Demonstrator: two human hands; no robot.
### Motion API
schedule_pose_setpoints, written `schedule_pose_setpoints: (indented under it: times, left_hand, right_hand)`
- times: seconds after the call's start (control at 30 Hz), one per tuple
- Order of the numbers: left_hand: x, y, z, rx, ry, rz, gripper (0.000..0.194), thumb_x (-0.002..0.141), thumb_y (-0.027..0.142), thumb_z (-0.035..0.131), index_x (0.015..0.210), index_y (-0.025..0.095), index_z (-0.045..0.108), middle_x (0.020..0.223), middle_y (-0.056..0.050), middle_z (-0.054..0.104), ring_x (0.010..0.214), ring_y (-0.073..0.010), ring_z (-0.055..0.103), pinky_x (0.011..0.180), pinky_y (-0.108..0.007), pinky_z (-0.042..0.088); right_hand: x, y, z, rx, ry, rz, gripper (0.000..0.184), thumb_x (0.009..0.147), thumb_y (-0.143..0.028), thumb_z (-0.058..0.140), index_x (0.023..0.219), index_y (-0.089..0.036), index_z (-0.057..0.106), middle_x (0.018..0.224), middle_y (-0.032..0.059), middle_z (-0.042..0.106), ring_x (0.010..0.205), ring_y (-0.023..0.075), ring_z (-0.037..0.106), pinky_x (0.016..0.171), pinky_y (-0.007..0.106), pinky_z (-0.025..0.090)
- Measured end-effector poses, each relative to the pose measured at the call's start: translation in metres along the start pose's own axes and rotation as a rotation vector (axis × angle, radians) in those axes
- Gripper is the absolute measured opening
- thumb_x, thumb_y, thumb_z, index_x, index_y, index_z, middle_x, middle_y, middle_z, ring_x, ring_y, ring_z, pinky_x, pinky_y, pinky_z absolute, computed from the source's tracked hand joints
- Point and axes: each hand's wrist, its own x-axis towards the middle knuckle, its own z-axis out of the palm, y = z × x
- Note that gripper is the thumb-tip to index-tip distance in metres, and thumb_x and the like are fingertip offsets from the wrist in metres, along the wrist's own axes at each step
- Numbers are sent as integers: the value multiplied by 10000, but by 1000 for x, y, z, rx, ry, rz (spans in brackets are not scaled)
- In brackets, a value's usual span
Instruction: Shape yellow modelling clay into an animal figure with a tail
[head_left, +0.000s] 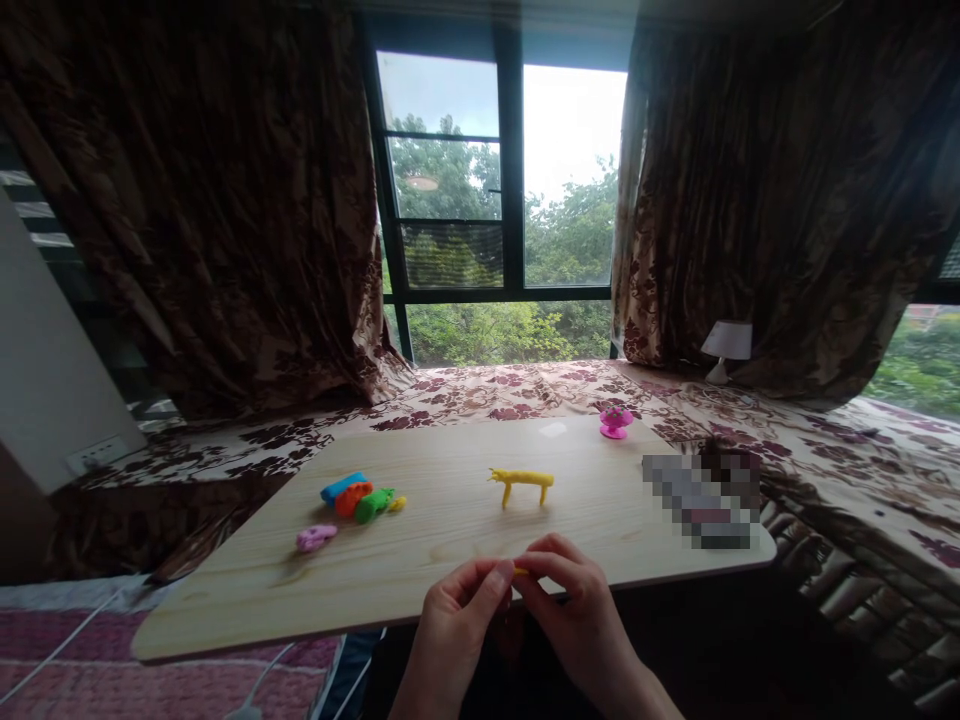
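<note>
The left hand [465, 600] and right hand [576, 590] pinched a small yellow piece [520, 571] between their fingertips at the wooden board's [232, 590] near edge — mostly hidden, its direction unclear. Beyond them on the board, the yellow figure's [529, 479] long axis ran left to right, pronged end leftward — whether standing or flat, I couldn't tell. The frame cut off both forearms.

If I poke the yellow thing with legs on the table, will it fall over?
The yellow figure might tip, since its body stands up on thin legs. It would probably dent or bend, because it looks like modelling clay. The small prongs at one end seem easiest to damage, being so thin.
</note>
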Motion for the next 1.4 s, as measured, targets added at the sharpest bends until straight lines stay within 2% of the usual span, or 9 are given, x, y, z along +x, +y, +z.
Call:
schedule_pose_setpoints:
  times: [0.23,0.37,0.47,0.67,0.83,1.03,1.2,1.33,1.4]
  left_hand:
    - [2,-3,0,-60,4,-20,228,630,353,712,730,149,715,536,8,591,558,-114,523,551,-200,444]
    - [2,-6,2,-317,-61,-128,220,692,346,676,762,141,708,684,-29,659,645,-121,570,633,-230,486]
    - [4,-13,0,-473,-89,-182,213,691,297,690,845,149,704,779,-42,689,680,-120,600,674,-243,496]
    - [1,-20,3,-307,-25,-109,183,668,294,707,792,159,714,601,-3,666,590,-126,600,599,-222,487]
    - [-9,-17,15,-407,-127,-100,273,721,362,650,911,177,714,870,-65,723,911,-230,620,804,-303,473]
    - [-10,-17,22,-761,-308,-168,530,839,534,366,1180,189,579,1209,-95,598,1228,-254,433,1043,-396,286]
    - [-10,-10,21,-822,-456,-183,655,833,587,281,1267,142,487,1304,-115,513,1312,-259,303,1085,-440,192]
    - [-10,-2,17,-850,-414,-192,656,815,616,295,1266,182,489,1281,-92,539,1312,-250,307,1082,-421,207]
    - [-10,-2,17,-864,-401,-187,639,819,608,301,1258,187,498,1269,-89,550,1294,-249,342,1073,-414,235]
  right_hand:
    - [0,2,0,-40,-9,-14,184,790,-164,607,942,-246,671,875,27,600,832,169,575,748,287,478]
    - [1,3,5,-19,85,-21,143,810,-189,596,912,-247,678,882,35,588,835,168,571,745,293,486]
    - [1,0,6,-29,43,-28,188,835,-194,561,968,-268,671,956,46,584,904,181,556,782,307,484]
    - [13,-6,5,-60,-38,47,311,915,-283,429,1199,-265,555,1190,56,544,1123,194,486,971,347,396]
    - [21,3,18,-34,-82,141,370,960,-315,286,1270,-263,482,1304,31,498,1257,187,377,1055,395,302]
    - [15,5,20,-436,-69,-101,548,910,-265,386,1421,-251,189,1482,32,191,1359,247,126,1099,512,68]
    - [24,1,13,-495,-47,-78,547,924,-290,355,1428,-241,150,1488,45,161,1362,257,101,1084,531,100]
    - [20,-4,15,-484,-148,-198,626,889,-305,427,1433,-233,124,1486,49,166,1359,275,107,1085,536,63]
    - [19,0,16,-472,-154,-192,623,885,-326,440,1429,-239,148,1481,49,188,1357,278,119,1083,536,75]
